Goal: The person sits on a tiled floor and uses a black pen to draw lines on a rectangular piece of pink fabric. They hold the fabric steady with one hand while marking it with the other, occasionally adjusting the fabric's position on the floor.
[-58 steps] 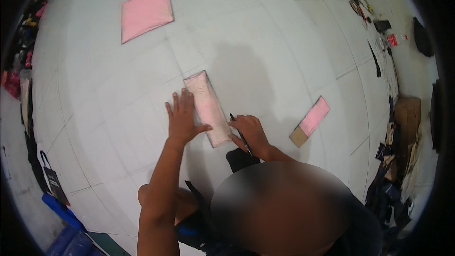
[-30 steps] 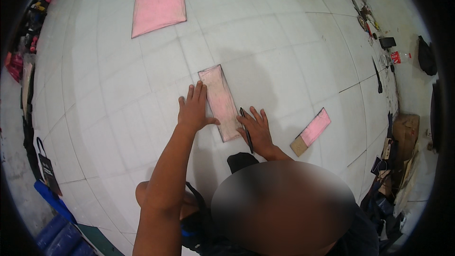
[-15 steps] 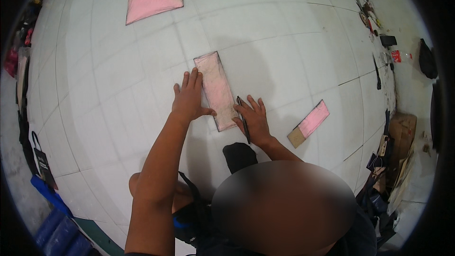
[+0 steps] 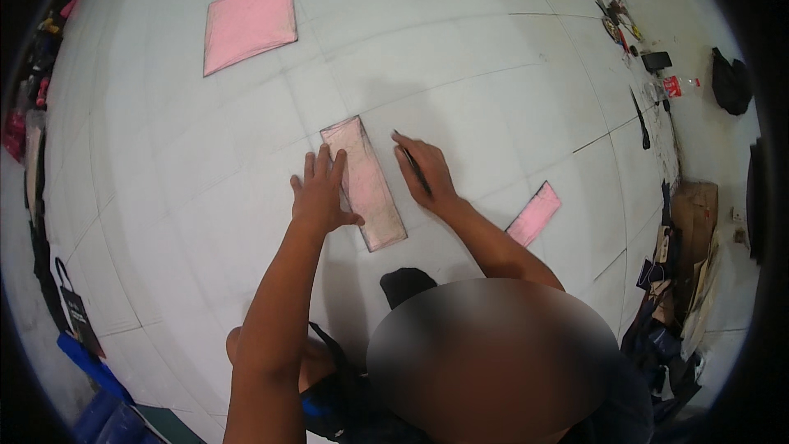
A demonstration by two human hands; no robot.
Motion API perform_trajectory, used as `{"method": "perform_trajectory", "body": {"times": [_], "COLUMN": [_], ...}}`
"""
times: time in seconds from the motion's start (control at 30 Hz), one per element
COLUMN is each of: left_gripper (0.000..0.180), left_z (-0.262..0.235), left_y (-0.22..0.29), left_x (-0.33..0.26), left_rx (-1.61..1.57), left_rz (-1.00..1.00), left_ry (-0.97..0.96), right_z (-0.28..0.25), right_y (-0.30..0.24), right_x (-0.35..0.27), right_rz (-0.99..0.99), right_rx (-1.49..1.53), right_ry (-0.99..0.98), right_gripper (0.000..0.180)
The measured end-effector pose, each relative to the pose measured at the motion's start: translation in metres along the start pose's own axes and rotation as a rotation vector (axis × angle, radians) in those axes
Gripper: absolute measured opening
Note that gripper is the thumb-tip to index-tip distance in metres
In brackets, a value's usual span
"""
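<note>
A long pink rectangular piece with dark edges [image 4: 371, 193] lies on the pale floor in front of me, its surface smudged greyish. My left hand [image 4: 317, 199] rests along its left side, fingers spread, with fingertips and thumb on its edge. To the right of the piece, my right hand [image 4: 431, 171] grips a slim black pen [image 4: 417, 167]. The pen's tip points up and left, a short way off the piece's right edge; whether it touches the floor I cannot tell.
A larger pink four-sided piece [image 4: 251, 26] lies at the far left. A small pink strip [image 4: 536, 212] sits to the right, partly behind my right forearm. Along the right wall are a bottle with a red label [image 4: 679, 85], a black bag [image 4: 730, 82] and a cardboard box [image 4: 694, 222].
My right hand has lifted away from the piece's lower right edge and moved farther up with the pen, now held in a writing-like grip. My left hand stays on the left edge.
</note>
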State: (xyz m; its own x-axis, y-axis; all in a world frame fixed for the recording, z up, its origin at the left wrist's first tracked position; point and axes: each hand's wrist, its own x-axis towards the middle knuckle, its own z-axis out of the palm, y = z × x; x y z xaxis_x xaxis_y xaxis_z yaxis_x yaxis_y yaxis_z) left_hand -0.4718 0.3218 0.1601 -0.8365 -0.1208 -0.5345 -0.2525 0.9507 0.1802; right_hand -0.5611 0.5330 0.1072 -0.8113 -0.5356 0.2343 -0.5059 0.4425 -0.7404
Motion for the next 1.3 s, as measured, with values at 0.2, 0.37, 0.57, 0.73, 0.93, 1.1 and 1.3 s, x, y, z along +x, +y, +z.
{"method": "perform_trajectory", "body": {"times": [0.2,0.37,0.57,0.73,0.93,1.1,1.3], "left_gripper": [0.138,0.14,0.142,0.143,0.141,0.143,0.14], "left_z": [-0.004,-0.004,0.001,0.008,0.003,0.008,0.004], "left_y": [0.007,0.004,0.005,-0.003,0.004,0.0,0.002], "left_x": [0.002,0.001,0.004,0.004,0.003,0.004,0.002], "left_rx": [0.034,0.052,0.032,0.004,0.029,0.018,0.015], "left_rz": [-0.009,-0.019,0.006,0.023,-0.002,0.024,-0.002], "left_ry": [-0.031,-0.05,-0.017,0.03,0.01,0.037,0.005], "right_z": [0.029,0.035,0.028,0.009,-0.031,-0.042,-0.035], "right_y": [0.012,0.012,0.013,0.003,-0.019,-0.035,-0.054], "right_x": [0.067,0.072,0.076,0.023,-0.087,-0.125,-0.12], "right_rz": [0.079,0.056,-0.188,-0.323,-0.248,-0.18,0.286], "right_rx": [0.253,0.224,-0.104,-0.197,-0.1,-0.042,0.174], "right_ry": [0.018,-0.069,-0.147,-0.319,-0.418,-0.335,-0.204], "right_gripper": [0.027,0.028,0.021,0.024,0.029,0.022,0.014]}}
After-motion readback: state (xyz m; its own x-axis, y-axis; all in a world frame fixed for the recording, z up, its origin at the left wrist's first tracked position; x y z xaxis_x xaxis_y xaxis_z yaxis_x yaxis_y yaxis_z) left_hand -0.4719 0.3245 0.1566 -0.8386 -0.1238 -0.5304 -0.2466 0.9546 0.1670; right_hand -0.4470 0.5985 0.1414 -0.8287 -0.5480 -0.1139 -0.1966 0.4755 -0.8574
